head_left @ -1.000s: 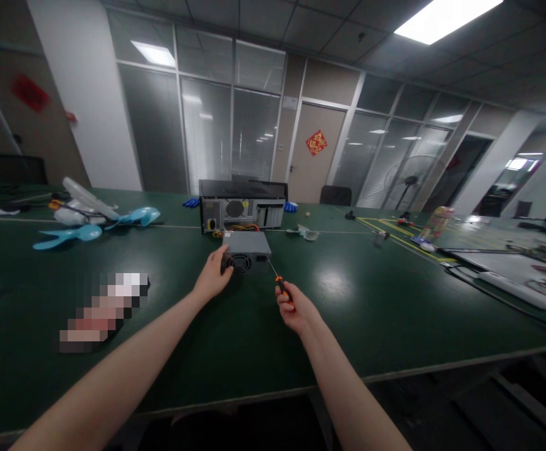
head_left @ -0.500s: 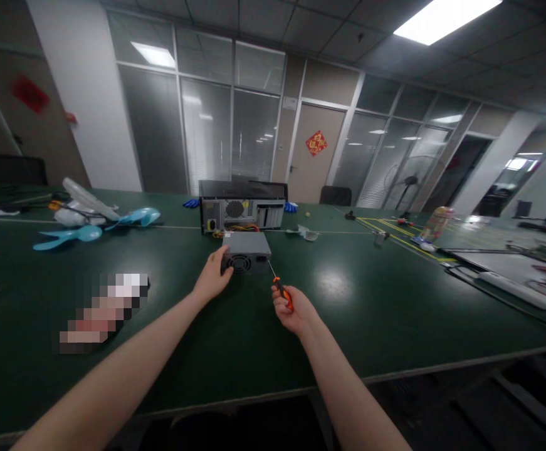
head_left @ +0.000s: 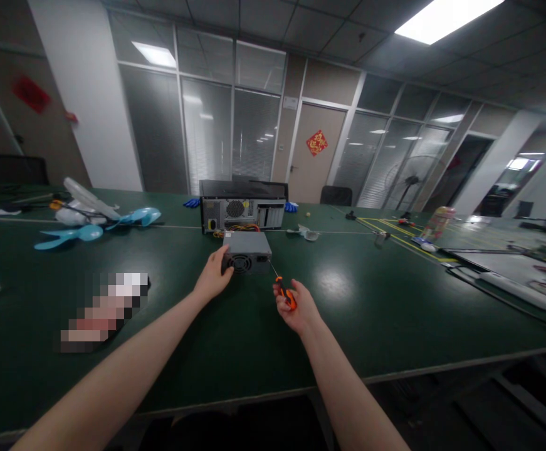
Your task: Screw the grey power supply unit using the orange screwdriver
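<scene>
A grey computer power supply [head_left: 249,241] lies on the green table, its fan grille and socket facing me. My left hand [head_left: 213,274] grips its left front corner, thumb on the front and fingers along the side. In my right hand [head_left: 296,305] is a screwdriver [head_left: 286,294] with an orange and black handle. Its thin shaft points up and left, the tip at the power supply's right front edge. Whether the tip sits in a screw is too small to tell. Behind stands a black computer case [head_left: 243,207], with coloured cables between it and the power supply.
Blue gloves [head_left: 291,207] stick out beside the case. A crumpled clear wrapper [head_left: 306,233] lies to its right. Light-blue fan blades [head_left: 73,235] are at the left, and a blurred-out object [head_left: 106,313] lies nearer. At the right are a plastic bottle [head_left: 437,227] and a flat panel [head_left: 498,269].
The fingers of my right hand have shifted on the screwdriver handle, and the thumb has lifted a little. My left hand and the power supply stay in place.
</scene>
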Demonstrator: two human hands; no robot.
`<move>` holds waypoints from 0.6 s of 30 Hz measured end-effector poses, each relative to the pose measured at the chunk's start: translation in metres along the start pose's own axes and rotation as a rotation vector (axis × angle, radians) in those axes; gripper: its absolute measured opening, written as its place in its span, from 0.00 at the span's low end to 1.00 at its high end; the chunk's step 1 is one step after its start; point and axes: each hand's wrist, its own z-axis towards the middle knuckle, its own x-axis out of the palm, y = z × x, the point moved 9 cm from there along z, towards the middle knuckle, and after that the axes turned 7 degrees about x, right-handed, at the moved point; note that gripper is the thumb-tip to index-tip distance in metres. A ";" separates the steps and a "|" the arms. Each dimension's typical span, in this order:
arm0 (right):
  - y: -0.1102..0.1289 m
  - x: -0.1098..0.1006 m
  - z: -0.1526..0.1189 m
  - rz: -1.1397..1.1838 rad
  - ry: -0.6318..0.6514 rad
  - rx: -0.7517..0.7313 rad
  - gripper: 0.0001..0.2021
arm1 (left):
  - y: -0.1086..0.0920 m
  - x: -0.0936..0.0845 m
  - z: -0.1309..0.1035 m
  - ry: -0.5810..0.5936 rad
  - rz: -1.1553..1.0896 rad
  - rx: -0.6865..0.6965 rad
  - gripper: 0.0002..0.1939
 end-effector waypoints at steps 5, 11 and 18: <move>0.009 -0.008 -0.001 -0.201 -0.124 -0.138 0.06 | -0.001 0.000 0.000 0.007 -0.005 0.002 0.31; 0.054 0.010 -0.044 -0.909 -0.449 -0.853 0.07 | -0.001 -0.001 0.000 -0.007 -0.004 0.015 0.31; 0.043 0.039 -0.061 -1.185 -0.379 -1.047 0.14 | -0.002 -0.002 0.000 -0.007 -0.008 0.010 0.31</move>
